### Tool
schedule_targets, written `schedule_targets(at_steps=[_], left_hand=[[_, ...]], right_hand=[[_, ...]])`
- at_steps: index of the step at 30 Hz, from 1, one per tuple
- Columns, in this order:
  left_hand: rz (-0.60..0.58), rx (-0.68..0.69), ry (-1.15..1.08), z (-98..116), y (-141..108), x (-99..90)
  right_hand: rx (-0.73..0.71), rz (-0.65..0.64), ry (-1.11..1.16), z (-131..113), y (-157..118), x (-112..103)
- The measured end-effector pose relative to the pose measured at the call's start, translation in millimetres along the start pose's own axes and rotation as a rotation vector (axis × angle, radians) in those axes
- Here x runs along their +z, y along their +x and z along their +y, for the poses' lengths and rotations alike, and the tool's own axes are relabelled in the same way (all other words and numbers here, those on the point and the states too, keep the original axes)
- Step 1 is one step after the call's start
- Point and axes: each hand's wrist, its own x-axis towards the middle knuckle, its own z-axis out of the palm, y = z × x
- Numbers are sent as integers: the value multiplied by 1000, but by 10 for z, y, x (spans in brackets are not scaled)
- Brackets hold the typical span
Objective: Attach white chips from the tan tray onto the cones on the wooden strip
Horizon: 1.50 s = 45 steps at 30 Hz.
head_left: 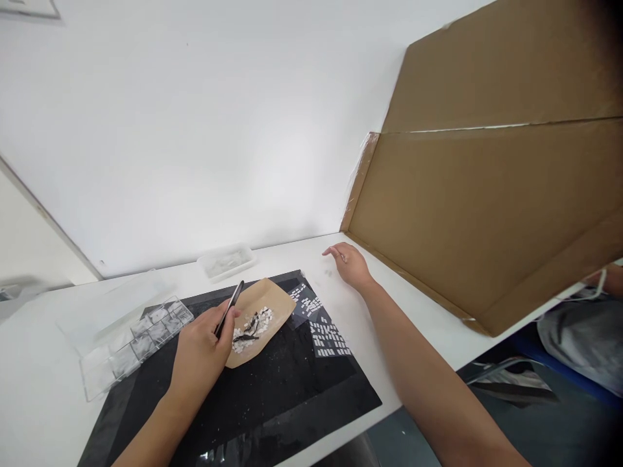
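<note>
My left hand (207, 334) is closed around slim black tweezers (230, 308), held over the left side of a tan paper tray (275, 292). In the tray lie many small white pieces (264, 319) and a few dark strips (249, 336). My right hand (349, 264) is above the white table near the wall, its index finger stretched to the left and the other fingers partly hidden. Just below it are faint, small translucent bits (328, 273). Dark sheets with rows of white rectangles (329, 338) lie beside the tray.
A black mat (282, 389) lies under the tray. At the left is a clear compartment box (141, 344) with white contents; a translucent tub (226, 262) stands by the wall. A large cardboard panel (477, 207) rises at the right, with part of another person (584, 337) beyond.
</note>
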Motion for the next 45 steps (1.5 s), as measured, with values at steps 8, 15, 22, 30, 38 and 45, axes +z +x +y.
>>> schedule_targets(at_steps=[8,15,22,30,38,45], left_hand=[[-51,-154,-15,44,21,-23],[-58,-210,-35,71,22,-37],[-75,-252,-97,90,38,-80],[-79,-255,-80,86,36,-70],[-58,-217,-80,93,48,-73],[-75,-231,-65,93,45,-79]], right_hand=[[181,-103,-108,177,-11,-148],[182,-309,-131,202,-33,-217],[178,-421,-150,236,-50,-166],[180,-408,-158,191,-49,-193],[131,-340,-70,163,-42,-202],[142,-389,-40,208,-62,-175]])
